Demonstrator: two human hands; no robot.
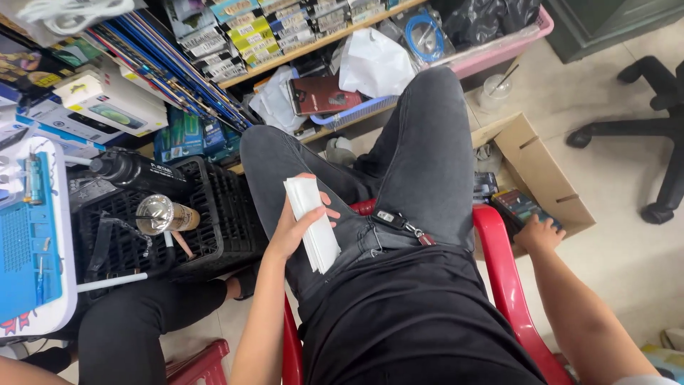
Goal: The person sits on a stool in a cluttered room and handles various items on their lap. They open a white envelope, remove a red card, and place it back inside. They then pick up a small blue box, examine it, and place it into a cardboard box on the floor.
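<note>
While seated, left hand (296,228) grip pinching white packets (312,222), right hand (536,234) spread on boxed items (519,207), black crate (171,217) beside.

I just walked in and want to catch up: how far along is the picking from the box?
Done: a stack of white packets already sits in the left hand on the lap. In hand: the right hand reaches into the cardboard box beside the red chair, touching a dark packet. Left: other packets remain in the box.

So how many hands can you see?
2. The left hand holds a white stack of packets over the lap; the right hand reaches into the cardboard box.
</note>
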